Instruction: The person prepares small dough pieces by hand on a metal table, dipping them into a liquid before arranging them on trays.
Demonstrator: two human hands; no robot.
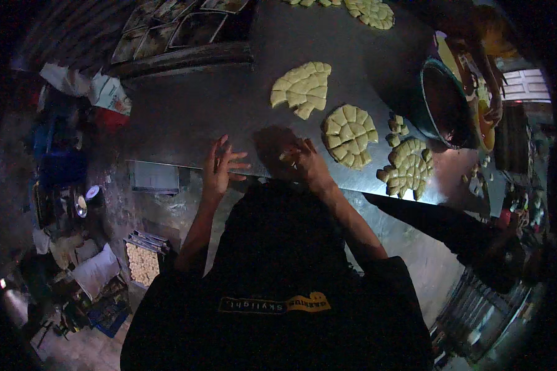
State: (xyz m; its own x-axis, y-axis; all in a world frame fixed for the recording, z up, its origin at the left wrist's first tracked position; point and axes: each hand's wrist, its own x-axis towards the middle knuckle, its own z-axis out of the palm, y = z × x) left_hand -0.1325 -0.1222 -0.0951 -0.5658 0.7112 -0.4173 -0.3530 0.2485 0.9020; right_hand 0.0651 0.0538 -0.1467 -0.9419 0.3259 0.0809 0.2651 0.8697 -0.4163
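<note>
My left hand (220, 168) is at the near edge of the dark worktable (185, 117), fingers spread, with nothing in it. To its right, my right hand (308, 164) has its fingers curled inward; whatever they hold, if anything, is lost in the dimness. Closest to that hand lies a pale round of dough (351, 136) cut into pieces. A second cut dough round (303, 88), with a side gone, sits farther back. More dough pieces (407, 168) lie clustered at the right, beside a few small loose ones (397, 128).
A large green-rimmed tub (444, 102) stands at the right, with another person's hand (493, 112) beyond it. Another person's dark sleeve (439, 229) reaches toward the table's near edge. Stacked dark trays (179, 34) occupy the far left; another cut dough round (371, 12) lies far back.
</note>
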